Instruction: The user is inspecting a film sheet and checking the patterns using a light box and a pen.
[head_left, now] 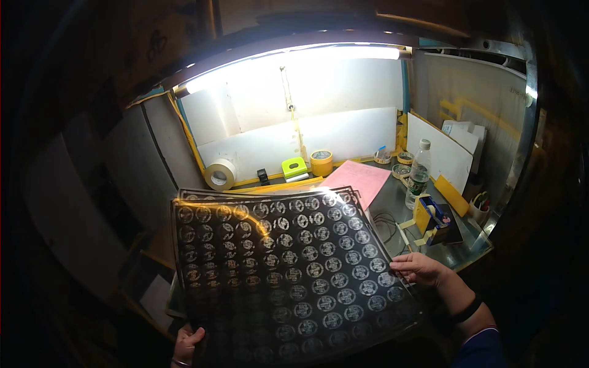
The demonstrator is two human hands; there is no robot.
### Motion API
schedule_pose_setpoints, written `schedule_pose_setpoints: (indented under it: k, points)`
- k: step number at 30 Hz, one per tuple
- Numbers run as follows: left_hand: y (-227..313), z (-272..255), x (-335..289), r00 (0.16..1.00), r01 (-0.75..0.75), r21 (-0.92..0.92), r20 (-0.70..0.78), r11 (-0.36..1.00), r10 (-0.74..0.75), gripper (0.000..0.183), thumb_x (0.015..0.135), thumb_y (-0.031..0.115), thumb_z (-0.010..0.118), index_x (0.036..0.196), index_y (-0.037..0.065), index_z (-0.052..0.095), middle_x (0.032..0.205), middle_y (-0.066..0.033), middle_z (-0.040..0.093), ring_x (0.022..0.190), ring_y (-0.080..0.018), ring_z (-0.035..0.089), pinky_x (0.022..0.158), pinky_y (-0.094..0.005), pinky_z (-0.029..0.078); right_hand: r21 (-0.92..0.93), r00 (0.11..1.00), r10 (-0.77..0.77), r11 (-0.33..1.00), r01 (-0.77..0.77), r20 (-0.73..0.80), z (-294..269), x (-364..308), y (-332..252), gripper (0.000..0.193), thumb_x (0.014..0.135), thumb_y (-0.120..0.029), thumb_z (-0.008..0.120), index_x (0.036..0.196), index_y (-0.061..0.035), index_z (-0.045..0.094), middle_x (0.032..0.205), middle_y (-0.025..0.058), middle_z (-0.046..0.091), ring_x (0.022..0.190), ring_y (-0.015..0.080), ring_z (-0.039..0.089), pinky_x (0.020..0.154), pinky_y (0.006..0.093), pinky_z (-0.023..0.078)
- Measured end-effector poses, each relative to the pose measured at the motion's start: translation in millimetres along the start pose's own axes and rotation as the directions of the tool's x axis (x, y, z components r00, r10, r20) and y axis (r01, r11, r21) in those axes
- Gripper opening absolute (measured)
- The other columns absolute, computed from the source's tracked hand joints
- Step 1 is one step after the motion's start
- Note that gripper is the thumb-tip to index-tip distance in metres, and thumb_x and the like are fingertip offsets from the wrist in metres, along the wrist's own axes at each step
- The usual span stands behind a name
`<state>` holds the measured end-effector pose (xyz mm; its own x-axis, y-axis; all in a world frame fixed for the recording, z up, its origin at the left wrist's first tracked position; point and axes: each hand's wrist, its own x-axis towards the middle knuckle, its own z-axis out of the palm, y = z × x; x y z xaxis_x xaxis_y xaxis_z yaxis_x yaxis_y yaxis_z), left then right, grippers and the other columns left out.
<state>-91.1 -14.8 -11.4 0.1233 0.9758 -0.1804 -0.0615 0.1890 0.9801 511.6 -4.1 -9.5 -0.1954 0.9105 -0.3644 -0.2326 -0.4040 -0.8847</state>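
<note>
A large, dark, glossy film sheet (288, 257) printed with rows of pale round patterns fills the middle of the view, tilted and catching the lamp's reflection. My left hand (186, 345) grips its lower left edge, thumb on top and the other fingers hidden. At its right edge, my right hand (418, 268) pinches the sheet between thumb and fingers; a dark band circles that wrist. More edges show along the top, so other sheets may lie beneath it. The lower part of the sheet fades into shadow.
Beyond the sheet, a pink paper (362, 179) lies on the bench. Tape rolls (219, 175) and a green hole punch (294, 167) line the back. At right stand a clear bottle (419, 175), a blue-and-yellow tape dispenser (431, 219) and a pen cup (480, 207). A lamp tube (294, 64) hangs above.
</note>
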Motion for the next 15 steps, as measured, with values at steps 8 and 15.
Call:
schedule_pose_setpoints:
  k: [8, 15]
  points:
    - [-10.7, 28.5, 44.6, 0.901, -0.428, 0.075, -0.045, 0.901, 0.432, 0.039, 0.092, 0.006, 0.062, 0.130, 0.000, 0.057, 0.117, -0.0085, 0.067, 0.101, -0.0182, 0.065, 0.088, -0.0300, 0.051, -0.013, 0.951, -0.306, 0.952, 0.306, -0.041, 22.8, -12.0, -26.9, 0.023, 0.090, -0.008, 0.071, 0.113, -0.0018, 0.066, 0.103, 0.0043, 0.071, 0.089, 0.0129, 0.068, 0.082, 0.0294, 0.055]
    - [48.2, 60.2, 79.1, 0.809, -0.584, -0.049, -0.116, 0.810, 0.576, 0.019, 0.093, 0.004, 0.062, 0.111, 0.004, 0.068, 0.101, -0.0019, 0.071, 0.091, -0.0100, 0.065, 0.081, -0.0257, 0.050, -0.131, 0.733, -0.680, 0.728, 0.673, -0.014, 36.9, -4.4, -84.0, 0.023, 0.090, -0.010, 0.072, 0.112, -0.0034, 0.068, 0.102, 0.0028, 0.072, 0.089, 0.0098, 0.067, 0.084, 0.0271, 0.054]
